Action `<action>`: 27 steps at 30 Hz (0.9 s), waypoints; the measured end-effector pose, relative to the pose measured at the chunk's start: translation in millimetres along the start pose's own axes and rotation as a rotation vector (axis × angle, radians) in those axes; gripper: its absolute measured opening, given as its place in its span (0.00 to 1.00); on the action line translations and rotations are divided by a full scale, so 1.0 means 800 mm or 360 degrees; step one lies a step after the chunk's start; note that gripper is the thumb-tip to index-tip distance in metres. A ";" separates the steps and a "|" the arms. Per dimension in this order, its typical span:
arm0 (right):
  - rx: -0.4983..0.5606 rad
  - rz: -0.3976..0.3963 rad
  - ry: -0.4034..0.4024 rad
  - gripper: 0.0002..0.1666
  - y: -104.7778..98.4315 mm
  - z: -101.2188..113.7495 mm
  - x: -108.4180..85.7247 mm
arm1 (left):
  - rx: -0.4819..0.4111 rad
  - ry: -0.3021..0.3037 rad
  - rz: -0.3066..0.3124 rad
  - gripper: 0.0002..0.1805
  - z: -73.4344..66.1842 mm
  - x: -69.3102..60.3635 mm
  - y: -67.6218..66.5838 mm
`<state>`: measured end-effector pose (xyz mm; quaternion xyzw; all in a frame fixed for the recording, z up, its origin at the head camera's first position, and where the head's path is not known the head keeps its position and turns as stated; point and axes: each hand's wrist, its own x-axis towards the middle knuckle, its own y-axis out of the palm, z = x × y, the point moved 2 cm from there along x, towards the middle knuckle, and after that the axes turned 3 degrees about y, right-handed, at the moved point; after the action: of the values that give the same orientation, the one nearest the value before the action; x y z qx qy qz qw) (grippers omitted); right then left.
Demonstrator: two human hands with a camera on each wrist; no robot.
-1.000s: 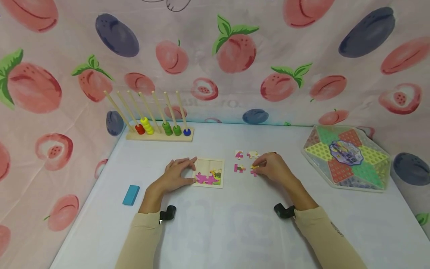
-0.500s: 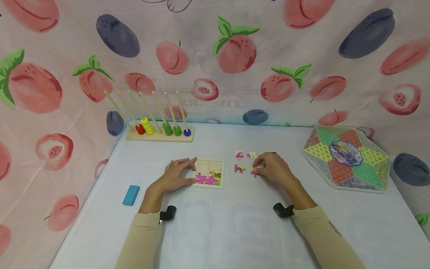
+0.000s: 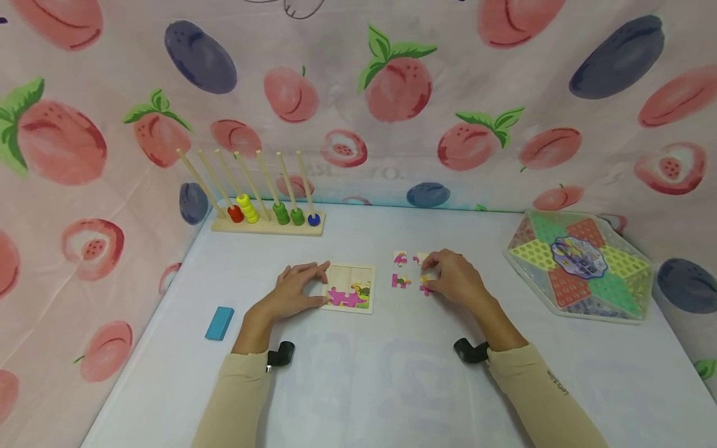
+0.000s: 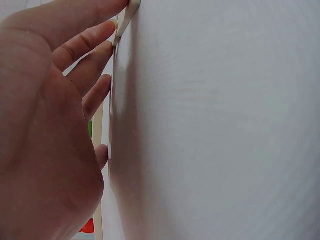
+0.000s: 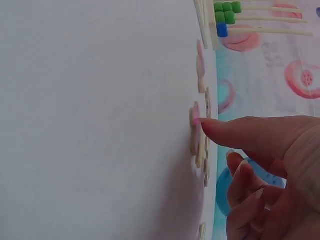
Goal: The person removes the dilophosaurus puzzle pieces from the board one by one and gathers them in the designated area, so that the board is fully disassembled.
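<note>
head view: left hand [image 3: 290, 294], fingers spread, touches part-filled puzzle tray [image 3: 339, 274]; right hand [image 3: 457, 279] pinches one puzzle piece [image 3: 425, 290]; blue block [image 3: 220, 323], bead abacus [image 3: 266, 228], hexagonal box [image 3: 579, 266] on white desk [image 3: 364, 386].

Puzzle tray [image 3: 338, 274] partly filled; loose pieces [image 3: 400, 280] alongside.
</note>
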<state>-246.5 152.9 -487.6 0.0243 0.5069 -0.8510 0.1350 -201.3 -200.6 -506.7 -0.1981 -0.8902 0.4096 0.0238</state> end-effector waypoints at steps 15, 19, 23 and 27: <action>0.0289 0.0197 -0.0554 0.26 0.026 0.078 0.009 | 0.0012 0.0004 0.0003 0.15 0.000 0.001 0.000; 0.0236 0.0267 -0.0662 0.26 0.041 0.097 0.010 | 0.0000 -0.0001 0.0006 0.15 0.000 0.001 0.000; 0.0178 0.0324 -0.0633 0.25 0.055 0.110 0.008 | -0.0001 0.0000 0.0004 0.14 0.001 0.001 0.001; 0.0097 0.0334 -0.0584 0.24 0.066 0.117 0.008 | 0.0006 0.0015 -0.0004 0.14 0.001 0.000 0.000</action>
<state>-230.1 46.7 -488.3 -0.0745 0.4426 -0.8373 0.3122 -201.5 -200.6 -507.2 -0.1988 -0.8896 0.4101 0.0289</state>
